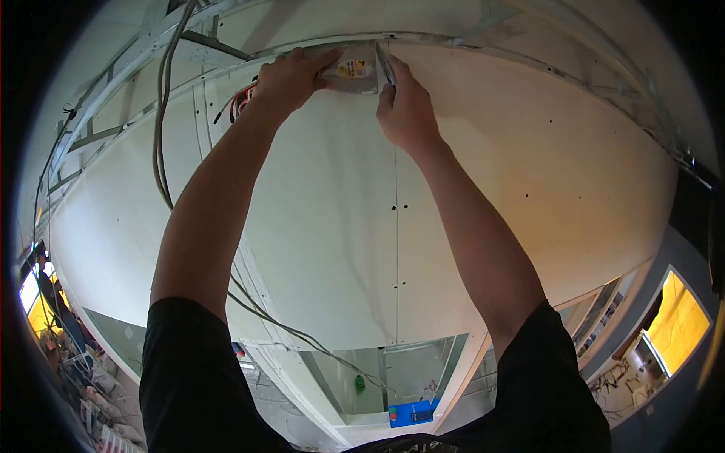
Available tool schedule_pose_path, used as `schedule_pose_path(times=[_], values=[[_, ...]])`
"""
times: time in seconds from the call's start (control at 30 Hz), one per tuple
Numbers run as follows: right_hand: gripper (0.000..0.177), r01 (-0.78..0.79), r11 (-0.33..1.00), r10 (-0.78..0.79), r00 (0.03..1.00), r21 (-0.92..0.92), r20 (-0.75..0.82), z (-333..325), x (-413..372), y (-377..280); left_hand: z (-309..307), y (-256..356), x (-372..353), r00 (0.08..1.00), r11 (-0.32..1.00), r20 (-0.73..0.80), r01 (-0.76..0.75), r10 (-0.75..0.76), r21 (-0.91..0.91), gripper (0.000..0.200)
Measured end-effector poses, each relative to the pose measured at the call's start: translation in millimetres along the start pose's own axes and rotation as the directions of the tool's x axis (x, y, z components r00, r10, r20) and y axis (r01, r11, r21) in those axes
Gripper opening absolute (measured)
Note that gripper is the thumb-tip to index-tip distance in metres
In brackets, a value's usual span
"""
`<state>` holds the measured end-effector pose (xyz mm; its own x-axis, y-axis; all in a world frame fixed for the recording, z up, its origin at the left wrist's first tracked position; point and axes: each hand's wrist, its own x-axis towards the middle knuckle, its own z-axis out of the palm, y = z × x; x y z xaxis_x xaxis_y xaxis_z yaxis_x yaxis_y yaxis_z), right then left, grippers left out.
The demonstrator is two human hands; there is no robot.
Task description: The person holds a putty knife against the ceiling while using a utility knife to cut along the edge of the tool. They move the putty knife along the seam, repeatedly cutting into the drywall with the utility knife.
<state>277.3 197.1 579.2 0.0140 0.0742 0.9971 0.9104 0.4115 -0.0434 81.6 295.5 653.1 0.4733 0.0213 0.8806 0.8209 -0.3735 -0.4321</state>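
Note:
Both my arms reach up to the top of a pale wall board (317, 196). My left hand (289, 81) is closed on the left edge of a see-through plastic tub (353, 74) with a yellow label. My right hand (408, 109) grips what looks like a putty knife (385, 65), its thin blade upright just right of the tub. The blade is at the top end of the narrow vertical seam between two boards. Dark screw spots run down beside this seam. Orange and black wire ends (243, 100) stick out behind my left wrist.
Grey cables (161, 128) hang at the left, and more cross the board below. Metal framing (215, 45) runs above the board's upper edge. Under the board is a framed opening with a blue box (411, 414) on its ledge. A person (57, 294) is at the far left.

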Motion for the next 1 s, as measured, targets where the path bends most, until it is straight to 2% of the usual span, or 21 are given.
schedule_pose_path(times=[0.1,0.23,0.37,0.5,0.67,0.73,0.83,0.9,1.0], values=[[0.055,-0.031,0.997,0.029,0.999,-0.076,-0.027,10.7,-0.7,1.4,-1.5,0.1,-0.1,1.0,1.0,0.008,-0.006,0.006,0.001,0.069],[0.057,-0.077,0.996,0.075,0.996,-0.052,-0.04,14.0,-2.9,1.0,1.7,-1.1,0.2,1.0,1.0,-0.006,-0.013,0.013,0.001,0.069],[0.057,-0.039,0.998,0.037,0.999,-0.05,-0.033,13.1,-4.2,3.1,1.9,-2.1,0.4,0.999,0.999,-0.028,-0.025,0.025,0.023,0.07],[0.058,-0.014,0.997,0.011,0.999,-0.07,-0.048,17.4,-5.3,0.8,-0.3,-1.9,-0.1,1.0,0.999,-0.001,-0.002,0.002,-0.05,0.067],[0.058,-0.065,0.992,0.06,0.997,-0.105,-0.042,18.4,-6.6,-0.5,4.7,-3.6,-0.7,1.0,0.999,-0.022,0.001,-0.002,-0.036,0.064],[0.058,-0.074,0.991,0.071,0.997,-0.108,-0.03,20.6,-7.0,1.8,8.3,-6.9,1.3,1.0,0.999,-0.01,-0.024,0.024,-0.045,0.07],[0.058,-0.01,0.996,0.004,0.998,-0.085,-0.07,25.6,-8.4,5.3,12.0,-10.6,2.9,1.0,0.996,0.012,-0.017,0.018,-0.083,0.069],[0.06,-0.078,0.984,0.071,0.996,-0.161,-0.045,26.0,-8.8,0.8,12.6,-9.7,1.7,1.0,0.998,-0.011,-0.029,0.028,-0.061,0.069],[0.061,-0.098,0.984,0.089,0.994,-0.15,-0.067,26.7,-12.0,-7.4,16.6,-11.4,1.1,0.997,0.999,-0.057,-0.046,0.044,-0.028,0.069]])
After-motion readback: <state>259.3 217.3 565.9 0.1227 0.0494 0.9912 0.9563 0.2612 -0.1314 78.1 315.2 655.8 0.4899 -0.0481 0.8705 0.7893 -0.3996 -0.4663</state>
